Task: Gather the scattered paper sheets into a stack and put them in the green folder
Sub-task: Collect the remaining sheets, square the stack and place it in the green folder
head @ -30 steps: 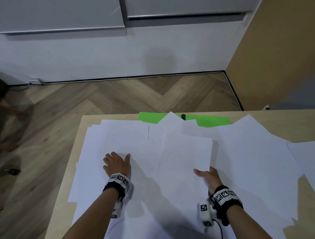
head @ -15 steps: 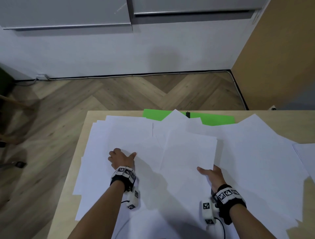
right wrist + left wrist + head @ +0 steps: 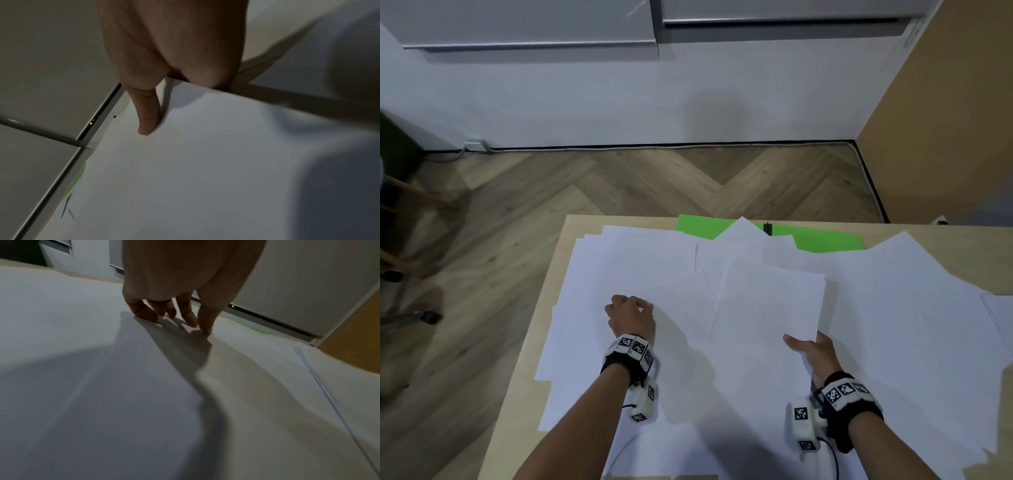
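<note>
Several white paper sheets point(image 3: 640, 263) lie overlapping across the wooden table point(image 3: 524, 387). The green folder point(image 3: 825, 241) lies at the far edge, partly buried under them, with a black clip point(image 3: 767, 228) on it. My left hand point(image 3: 630, 317) is arched over the left sheets, its bent fingertips point(image 3: 193, 322) and thumb pressing down on the paper point(image 3: 102, 386). My right hand point(image 3: 812, 351) grips the near right corner of a middle sheet point(image 3: 767, 305): the thumb point(image 3: 148, 120) lies on top, the fingers are hidden beneath. That sheet point(image 3: 205, 162) is lifted slightly.
More sheets point(image 3: 914, 308) spread to the right, one point(image 3: 1000, 311) at the right border. The table's left edge point(image 3: 551, 274) drops to a herringbone wood floor point(image 3: 654, 181). Chair legs point(image 3: 410, 195) stand at far left. White cabinets point(image 3: 688, 85) and a wooden panel point(image 3: 945, 120) rise beyond.
My left hand went from lying flat on the paper to arched, with fingers drawn in toward the thumb. The right hand has kept its grip on the sheet. The view tilted slightly.
</note>
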